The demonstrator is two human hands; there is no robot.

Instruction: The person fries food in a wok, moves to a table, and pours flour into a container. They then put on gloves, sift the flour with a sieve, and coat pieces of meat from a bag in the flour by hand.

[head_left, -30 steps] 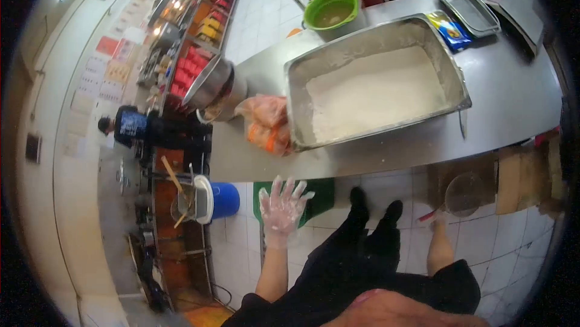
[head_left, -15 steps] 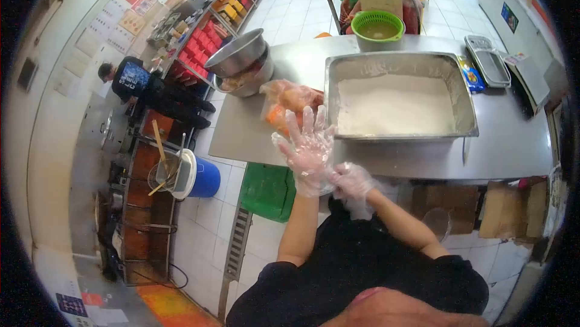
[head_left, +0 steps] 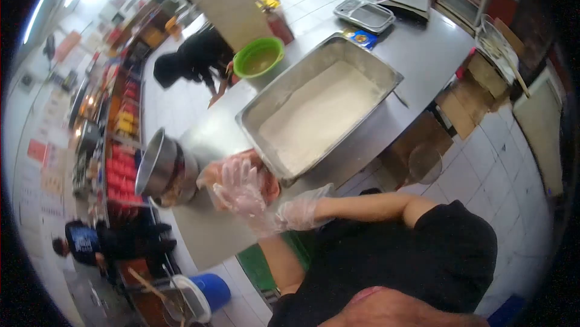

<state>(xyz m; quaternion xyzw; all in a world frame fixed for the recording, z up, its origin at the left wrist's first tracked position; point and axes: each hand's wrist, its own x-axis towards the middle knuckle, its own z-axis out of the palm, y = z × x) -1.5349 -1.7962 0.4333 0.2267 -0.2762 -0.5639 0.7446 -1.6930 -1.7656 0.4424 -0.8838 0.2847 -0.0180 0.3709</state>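
My left hand [head_left: 243, 193], in a clear plastic glove dusted with white, is held up with its fingers spread and nothing in it. At its wrist, my right hand [head_left: 298, 211], gloved the same way, has closed on the left glove's cuff; some fingertips are hidden. Directly behind my left hand, a plastic bag of orange-pink food [head_left: 210, 173] lies on the steel table [head_left: 417, 67]. Beside that bag stands a deep metal pan [head_left: 370, 61] of white powder [head_left: 320, 115] resembling flour.
Stacked metal pots [head_left: 156, 167] stand at the table's left. A green basket [head_left: 243, 72], a blue packet [head_left: 360, 38] and a clear plastic tray [head_left: 371, 20] sit beyond the pan. One person [head_left: 199, 58] bends behind the table; another [head_left: 106, 243] stands left, near a blue bucket [head_left: 212, 294].
My view has turned, so the table now slants. Both hands appear further left and lower, in front of the food bag. A bending person has come into view behind the table.
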